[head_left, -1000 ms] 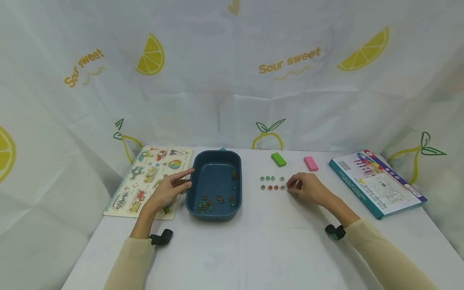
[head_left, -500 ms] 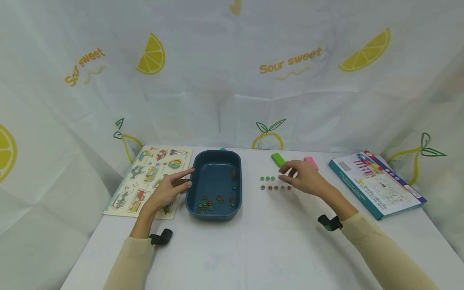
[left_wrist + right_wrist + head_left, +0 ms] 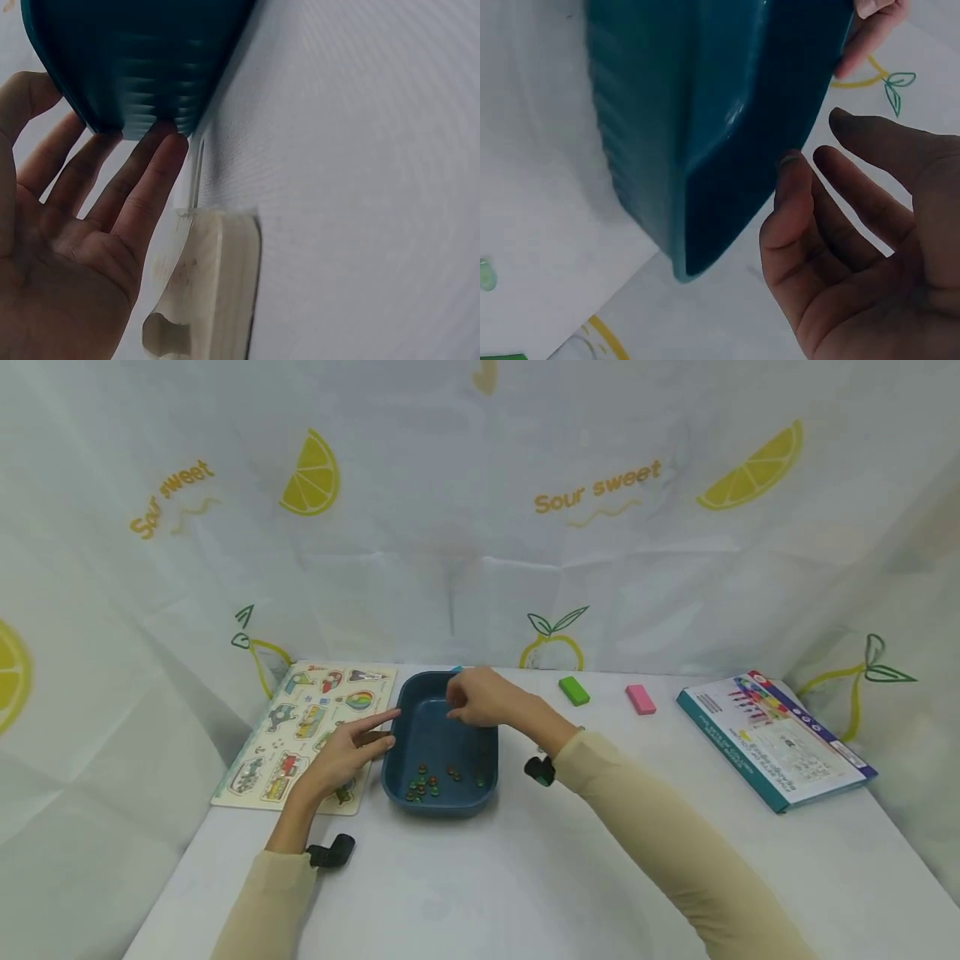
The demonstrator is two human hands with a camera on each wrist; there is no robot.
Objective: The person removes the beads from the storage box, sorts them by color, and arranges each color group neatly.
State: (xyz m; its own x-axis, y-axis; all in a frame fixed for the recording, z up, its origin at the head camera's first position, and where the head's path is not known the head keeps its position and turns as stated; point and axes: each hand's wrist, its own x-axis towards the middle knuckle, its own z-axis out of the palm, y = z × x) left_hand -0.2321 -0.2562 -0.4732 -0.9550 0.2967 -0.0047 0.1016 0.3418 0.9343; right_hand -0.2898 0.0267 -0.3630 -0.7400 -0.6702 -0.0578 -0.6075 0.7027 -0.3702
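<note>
Right hand: hovers over the far end of the tray, fingers loosely curled, holding nothing visible.
Left hand: fingers straight, tips touching the tray's left wall.
Dark blue rounded rectangular plastic tray: smooth and glossy; small round beads lie at its near end.
Surroundings: wooden picture puzzle board left; green block, pink block, boxed set right.

We see a white table enclosed at its back and side edges by a creased white curtain printed with lemon slices and "Sour sweet" lettering; the light is soft and even.
</note>
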